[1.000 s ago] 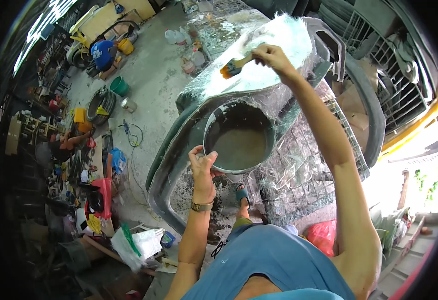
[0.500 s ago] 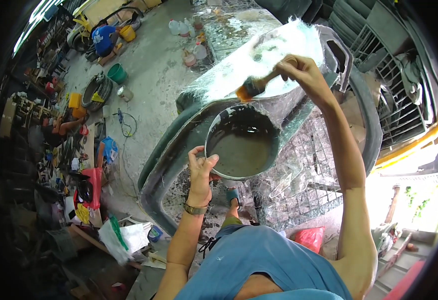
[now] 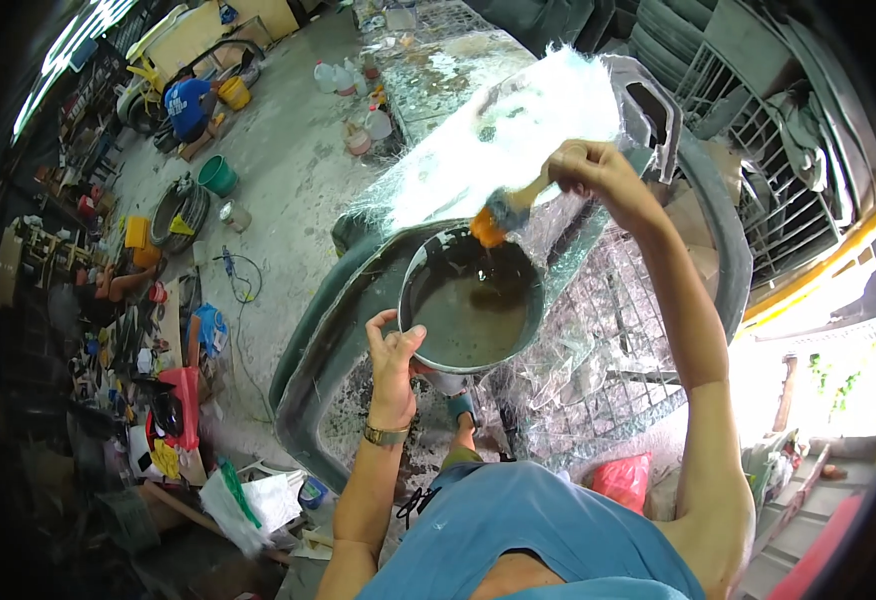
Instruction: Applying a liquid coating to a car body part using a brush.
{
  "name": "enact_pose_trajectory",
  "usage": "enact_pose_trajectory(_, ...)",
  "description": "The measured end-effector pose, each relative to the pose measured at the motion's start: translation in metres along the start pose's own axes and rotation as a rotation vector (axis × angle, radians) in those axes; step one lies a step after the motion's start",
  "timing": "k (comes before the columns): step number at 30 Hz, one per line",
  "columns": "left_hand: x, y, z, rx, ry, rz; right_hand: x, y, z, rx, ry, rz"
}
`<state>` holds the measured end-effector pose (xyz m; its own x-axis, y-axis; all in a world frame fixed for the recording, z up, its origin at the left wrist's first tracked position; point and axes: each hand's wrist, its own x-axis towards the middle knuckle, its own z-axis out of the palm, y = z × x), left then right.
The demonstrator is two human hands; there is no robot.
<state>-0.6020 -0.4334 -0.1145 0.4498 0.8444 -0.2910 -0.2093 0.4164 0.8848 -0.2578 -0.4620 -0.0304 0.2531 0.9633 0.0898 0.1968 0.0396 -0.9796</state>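
Note:
My left hand (image 3: 394, 370) grips the rim of a grey round pot (image 3: 438, 350) holding murky brownish liquid (image 3: 458, 320). In my right hand (image 3: 588, 170) is a paintbrush (image 3: 503, 215), its orange-stained bristles hanging over the pot's back edge, with a dark drip beneath them. Behind the pot a large curved mould (image 3: 318, 410) is covered along its upper part by white fibreglass mat (image 3: 498, 120) with frayed strands. The mould rests on a splattered mesh-topped bench (image 3: 598, 380).
One person in blue (image 3: 186, 105) crouches by a yellow bucket (image 3: 234, 93); another (image 3: 108, 285) is at the left. A green bucket (image 3: 217, 178), tyres (image 3: 173, 215), jugs (image 3: 343, 80) and clutter lie on the concrete floor. A metal rack (image 3: 758, 150) stands right; a red bag (image 3: 621, 480) lies below.
My right hand with the brush has come down from over the white mat to above the pot. The pot, in my left hand, sits slightly lower in view.

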Motion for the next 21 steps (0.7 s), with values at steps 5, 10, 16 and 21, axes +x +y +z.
enact_pose_trajectory(5, 0.001, 0.0, -0.002, -0.004, -0.002, 0.002, 0.077, 0.03, 0.003, -0.006, 0.222, -0.193)
enact_pose_trajectory(10, -0.003, -0.007, -0.015, 0.034, 0.021, -0.003, 0.09, 0.063, 0.066, -0.876, 0.127, -0.602)
enact_pose_trajectory(16, -0.008, -0.012, -0.02, 0.066, 0.021, -0.007, 0.074, 0.046, 0.053, -0.947, 0.137, -0.64)
enact_pose_trajectory(21, -0.002, -0.011, -0.012, 0.041, 0.05, -0.03, 0.006, -0.001, 0.035, -0.432, 0.155, -0.374)
